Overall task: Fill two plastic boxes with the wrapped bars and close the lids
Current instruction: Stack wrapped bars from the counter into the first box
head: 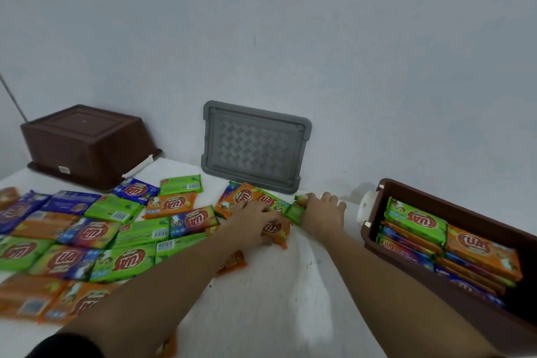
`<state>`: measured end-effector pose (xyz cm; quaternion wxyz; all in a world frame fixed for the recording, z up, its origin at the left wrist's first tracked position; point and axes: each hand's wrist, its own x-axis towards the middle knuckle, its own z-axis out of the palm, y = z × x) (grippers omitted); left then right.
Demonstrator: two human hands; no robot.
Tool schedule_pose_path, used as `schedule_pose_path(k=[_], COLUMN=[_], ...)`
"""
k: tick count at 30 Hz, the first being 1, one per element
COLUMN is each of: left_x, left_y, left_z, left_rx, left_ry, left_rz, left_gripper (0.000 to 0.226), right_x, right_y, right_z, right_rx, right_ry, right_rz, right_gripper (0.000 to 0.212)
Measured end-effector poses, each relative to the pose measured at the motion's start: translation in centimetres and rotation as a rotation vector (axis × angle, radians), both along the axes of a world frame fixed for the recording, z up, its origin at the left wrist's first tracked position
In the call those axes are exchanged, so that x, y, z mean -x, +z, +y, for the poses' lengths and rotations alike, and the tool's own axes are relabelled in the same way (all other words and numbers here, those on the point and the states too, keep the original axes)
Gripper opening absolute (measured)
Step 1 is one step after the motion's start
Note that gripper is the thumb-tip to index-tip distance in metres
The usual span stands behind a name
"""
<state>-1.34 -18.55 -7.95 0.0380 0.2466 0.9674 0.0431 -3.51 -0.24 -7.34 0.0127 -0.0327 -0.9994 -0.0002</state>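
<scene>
Wrapped bars in orange, green and blue foil (87, 229) are spread flat over the left of the white desk (261, 299), mostly with long axes left to right. At far left an upturned brown plastic box (87, 139) is stood; a grey plastic lid (252, 148) is leant on the wall at centre. The left hand (252, 216) is laid over an orange wrapped bar (276, 231), whose long axis seems left to right. Its fingers are blurred, so a grip cannot be told. The right hand (321, 213) is rested, fingers spread, beside a green wrapped bar (295, 209). Filling is judged under way. Next, both bars must be gripped and carried right to the open brown plastic box (406, 273), already partly stacked.
</scene>
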Motion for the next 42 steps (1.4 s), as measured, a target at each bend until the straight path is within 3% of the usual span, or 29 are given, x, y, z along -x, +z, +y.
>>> schedule_pose_path(k=[7, 10, 15, 17, 19, 22, 26, 30, 35, 42], left_x=[-0.5, -0.8, -1.4, -1.6, -1.4, -0.6, 0.2, 0.7, 1.2, 0.0], left_y=[-1.5, -1.9, -1.1, 0.0, 1.3, 3.6, 6.9, 9.2, 11.1, 10.2], left_z=[-0.4, -1.0, -1.4, -1.1, -0.7, 0.4, 4.0, 8.4, 14.9, 22.4], left_rx=[-0.028, -0.203, -0.615, -0.800, -0.952, -1.025, -1.030, -0.986, -0.593, -0.113], left_ry=[0.030, 0.053, 0.113, 0.142, 0.198, 0.236, 0.130, -0.115, -0.360, -0.545], left_rz=[-0.051, -0.014, 0.032, 0.037, 0.018, 0.015, -0.006, 0.035, 0.072, -0.012], left_gripper=[0.055, 0.054, 0.040, 0.023, 0.012, 0.014, 0.021, 0.025, 0.050, 0.046], right_x=[-0.5, -0.2, 0.3, 0.2, -0.2, -1.6, -3.8, -6.7, -10.7, -14.3], right_y=[-0.4, -0.2, 2.5, 4.7, 7.1, 10.5, 13.3, 14.2, 14.1, 11.5], right_z=[0.0, 0.2, -0.5, -0.4, 0.2, 2.6, 7.7, 13.4, 19.9, 25.5], right_rx=[0.325, 0.443, 1.022, 1.185, 1.348, 1.453, 1.457, 1.262, 0.968, 0.609], right_ry=[-0.033, -0.099, -0.174, -0.176, -0.208, -0.187, -0.105, -0.023, 0.010, -0.005], right_rz=[-0.093, -0.110, -0.043, -0.031, -0.070, -0.080, 0.026, 0.055, 0.008, -0.090], right_gripper=[0.023, 0.023, 0.039, 0.041, 0.029, 0.017, 0.010, 0.008, 0.009, 0.028])
